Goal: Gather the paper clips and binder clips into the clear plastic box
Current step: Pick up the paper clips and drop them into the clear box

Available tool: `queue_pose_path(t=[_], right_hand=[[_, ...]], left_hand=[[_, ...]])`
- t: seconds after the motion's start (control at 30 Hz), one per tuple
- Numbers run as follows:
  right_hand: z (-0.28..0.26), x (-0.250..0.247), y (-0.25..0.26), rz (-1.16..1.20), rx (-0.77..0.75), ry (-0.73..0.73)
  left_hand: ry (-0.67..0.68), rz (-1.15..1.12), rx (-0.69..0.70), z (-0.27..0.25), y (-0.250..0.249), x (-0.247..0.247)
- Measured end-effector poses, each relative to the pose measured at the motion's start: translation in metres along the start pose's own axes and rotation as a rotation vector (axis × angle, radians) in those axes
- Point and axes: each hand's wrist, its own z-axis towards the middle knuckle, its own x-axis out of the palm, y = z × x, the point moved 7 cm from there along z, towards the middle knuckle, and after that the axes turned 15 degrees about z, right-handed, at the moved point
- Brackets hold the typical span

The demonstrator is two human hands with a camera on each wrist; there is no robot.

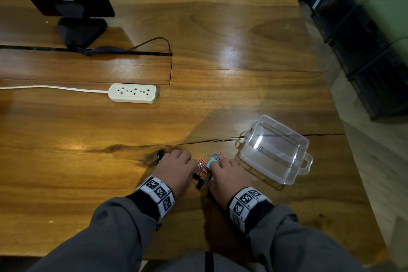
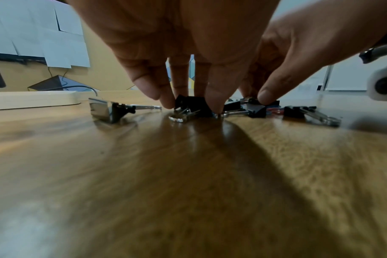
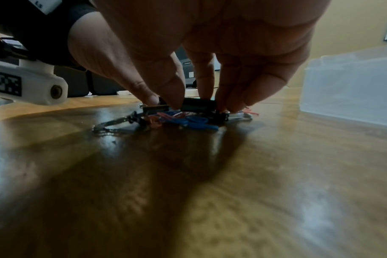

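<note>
Both hands closing on clip pile, near edge of table.
Left hand [image 1: 176,166] pinching black binder clip [image 2: 191,105]; right hand [image 1: 229,178] curled round another [image 3: 199,104]. Clear plastic box [image 1: 274,150] right, empty. Risk: loose paper clips [image 3: 188,119] slipping out, scattering.

letters "Ls" on a white wristband tag [image 3: 47,4], other markings square coded patterns, unreadable
</note>
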Motion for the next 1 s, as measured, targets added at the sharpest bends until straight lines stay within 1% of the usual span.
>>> queue_pose_path(t=[0.13, 0.23, 0.3, 0.37, 0.47, 0.53, 0.6, 0.7, 0.77, 0.83, 1.0], right_hand=[[-0.017, -0.013, -0.018, 0.155, 0.068, -0.048], [-0.042, -0.022, -0.047, 0.227, 0.140, -0.092], [-0.056, -0.022, -0.065, 0.215, 0.188, -0.100], [-0.066, -0.017, -0.076, 0.177, 0.216, -0.087], [-0.073, -0.010, -0.084, 0.101, 0.230, -0.086], [-0.071, -0.012, -0.078, 0.055, 0.190, -0.112], [-0.065, -0.014, -0.061, 0.024, 0.094, -0.128], [-0.053, -0.011, -0.029, -0.015, -0.091, -0.129], [-0.047, -0.003, -0.016, -0.052, -0.163, -0.095], [-0.045, 0.003, -0.014, -0.074, -0.170, -0.070], [-0.043, 0.004, -0.021, -0.042, -0.098, -0.062]], left_hand=[[-0.007, -0.072, 0.011, -0.002, 0.003, 0.004], [-0.027, -0.158, -0.040, -0.006, 0.010, 0.003], [-0.049, -0.194, -0.094, -0.010, 0.018, 0.002], [-0.041, -0.203, -0.137, -0.015, 0.025, 0.004], [-0.021, -0.152, -0.184, -0.022, 0.034, 0.007], [-0.042, -0.109, -0.209, -0.025, 0.034, 0.000], [-0.087, -0.102, -0.180, -0.028, 0.021, -0.012], [-0.072, -0.089, 0.017, -0.033, -0.021, -0.017], [-0.058, -0.072, 0.102, -0.038, -0.039, -0.010], [-0.023, -0.076, 0.098, -0.040, -0.043, -0.001], [0.012, -0.078, 0.054, -0.043, -0.036, 0.006]])
